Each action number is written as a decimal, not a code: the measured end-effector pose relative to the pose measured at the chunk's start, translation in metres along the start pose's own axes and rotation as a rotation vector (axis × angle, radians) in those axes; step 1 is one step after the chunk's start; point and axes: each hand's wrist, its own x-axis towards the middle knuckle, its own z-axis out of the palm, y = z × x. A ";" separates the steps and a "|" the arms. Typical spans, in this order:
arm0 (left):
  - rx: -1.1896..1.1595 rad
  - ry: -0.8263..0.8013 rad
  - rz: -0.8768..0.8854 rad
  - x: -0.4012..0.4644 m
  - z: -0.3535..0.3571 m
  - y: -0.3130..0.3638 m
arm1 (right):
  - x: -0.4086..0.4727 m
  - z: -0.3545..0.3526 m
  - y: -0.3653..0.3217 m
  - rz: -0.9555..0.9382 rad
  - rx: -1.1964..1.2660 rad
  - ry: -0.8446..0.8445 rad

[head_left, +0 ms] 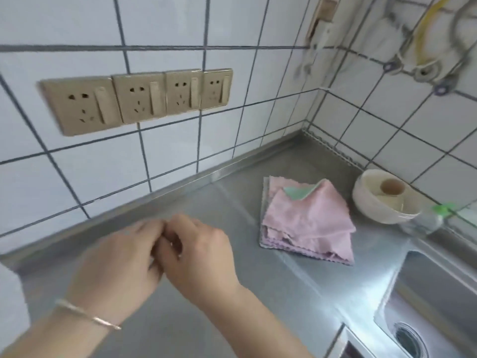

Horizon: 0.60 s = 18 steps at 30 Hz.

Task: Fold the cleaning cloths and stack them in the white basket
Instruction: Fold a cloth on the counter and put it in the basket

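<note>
- Right now the left hand and the right hand are meeting in front of the person, just above the steel counter, fingertips touching one another.
- Both sets of fingers are curling inward; no cloth or other thing is showing between them, though the frame is blurring here, so whether something very small is being pinched I cannot tell.
- A thin bangle is sitting on the left wrist.
- The cleaning cloths are lying in a loose pile on the counter, well to the right of the hands and near the wall corner: pink ones on top, a green corner peeking out, lilac edges showing underneath.
- The pile is looking only roughly folded, with edges out of line, so by my reading the folding is hardly under way.
- No white basket is showing in this view; a white bowl is standing just beside the pile, and the sink is opening to the right.
- For doing this step well, I would be reaching for the top pink cloth alone, pinching two neighbouring corners, lifting it clear of the others and spreading it flat on the bare steel before folding.
- Matching corner to corner and smoothing each crease with a flat palm should be keeping the stack even.
- The risk I am seeing is dragging the whole pile toward the sink edge.
</note>
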 end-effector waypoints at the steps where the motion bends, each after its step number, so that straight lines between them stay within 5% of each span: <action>1: -0.156 -0.064 0.015 -0.001 -0.003 0.022 | -0.011 -0.003 0.020 0.024 -0.055 -0.036; 4: -0.240 -0.092 0.148 0.019 0.057 0.096 | -0.047 -0.033 0.122 0.193 -0.131 -0.169; 9: -0.324 -0.362 -0.039 0.055 0.168 0.171 | -0.094 -0.072 0.270 0.523 -0.218 -0.344; 18: -0.309 -0.295 -0.178 0.112 0.220 0.235 | -0.092 -0.074 0.382 0.358 -0.433 -0.417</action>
